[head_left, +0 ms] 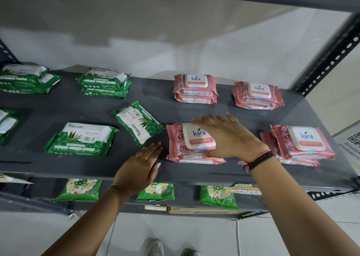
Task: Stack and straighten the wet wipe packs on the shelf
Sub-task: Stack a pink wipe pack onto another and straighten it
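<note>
On the dark grey shelf [136, 164], pink Kara wipe packs lie in stacks. My right hand [228, 137] rests flat on top of the front middle pink stack [181, 141], fingers spread over its white lid. My left hand [142, 164] lies flat on the shelf just left of that stack, fingers together, holding nothing. A single green Origami pack [139, 123] lies skewed beyond my left hand. Another green pack [81, 140] lies flat further left. More pink stacks sit at the back middle [195, 89], back right [257, 96] and front right [302, 144].
Green stacks sit at the back centre-left [105, 82], back left [27, 78] and left edge [6, 123]. A slotted metal upright [329, 55] frames the right side. A lower shelf holds green flower-print packs [79, 190]. A white wall stands behind.
</note>
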